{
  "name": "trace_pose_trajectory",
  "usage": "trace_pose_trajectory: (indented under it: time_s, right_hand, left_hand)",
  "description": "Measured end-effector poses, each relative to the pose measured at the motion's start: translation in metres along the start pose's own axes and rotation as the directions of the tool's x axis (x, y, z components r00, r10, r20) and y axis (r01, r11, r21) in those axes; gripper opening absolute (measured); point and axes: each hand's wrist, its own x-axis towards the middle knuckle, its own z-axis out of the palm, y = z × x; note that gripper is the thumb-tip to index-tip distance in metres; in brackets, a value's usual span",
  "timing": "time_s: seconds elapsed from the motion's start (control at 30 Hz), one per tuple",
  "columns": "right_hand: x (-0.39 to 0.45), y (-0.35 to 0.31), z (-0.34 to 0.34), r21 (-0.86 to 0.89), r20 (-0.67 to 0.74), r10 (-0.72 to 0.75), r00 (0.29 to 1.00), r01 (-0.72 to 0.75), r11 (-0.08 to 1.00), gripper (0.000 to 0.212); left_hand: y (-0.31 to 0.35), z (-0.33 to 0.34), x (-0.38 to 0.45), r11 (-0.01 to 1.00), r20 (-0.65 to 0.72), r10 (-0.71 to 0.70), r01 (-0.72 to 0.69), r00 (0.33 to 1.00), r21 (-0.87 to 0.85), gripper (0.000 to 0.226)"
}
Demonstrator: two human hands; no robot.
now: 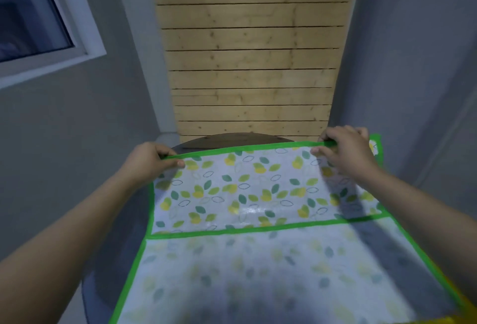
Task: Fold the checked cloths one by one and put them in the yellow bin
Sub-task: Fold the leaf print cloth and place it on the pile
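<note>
A white cloth (247, 194) printed with green and yellow leaves and edged in bright green lies over a dark round table (232, 139). Its far part is turned over, so the bright printed side faces up above the paler underside (258, 277) nearer me. My left hand (152, 159) pinches the far left corner of the green edge. My right hand (343, 150) pinches the same edge near the far right corner. A sliver of yellow (459, 305), perhaps the bin, shows at the bottom right corner.
A wall of light wooden planks (250, 52) rises behind the table. Grey walls stand on both sides, and a window (33, 18) is at the upper left. The table's grey rim (90, 285) shows at the lower left.
</note>
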Motion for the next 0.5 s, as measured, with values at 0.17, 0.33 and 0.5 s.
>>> trace_pose_trajectory:
  time_s: [0.17, 0.33, 0.5]
  right_hand:
    - [-0.029, -0.013, -0.048, 0.019, -0.013, -0.07, 0.997, 0.07, 0.997, 0.025]
    - [-0.078, -0.023, -0.077, 0.005, 0.094, -0.107, 0.99, 0.107, 0.994, 0.02]
    - [-0.116, -0.013, -0.084, 0.137, 0.292, -0.164, 0.942, 0.129, 0.982, 0.018]
  left_hand:
    - [0.012, -0.029, -0.046, 0.995, 0.024, 0.071, -0.073, 0.997, 0.074, 0.005]
    - [0.01, -0.033, -0.102, 0.973, 0.081, 0.169, -0.18, 0.982, 0.144, 0.021]
    - [0.006, -0.025, -0.148, 0.948, 0.192, 0.237, -0.27, 0.952, 0.17, 0.031]
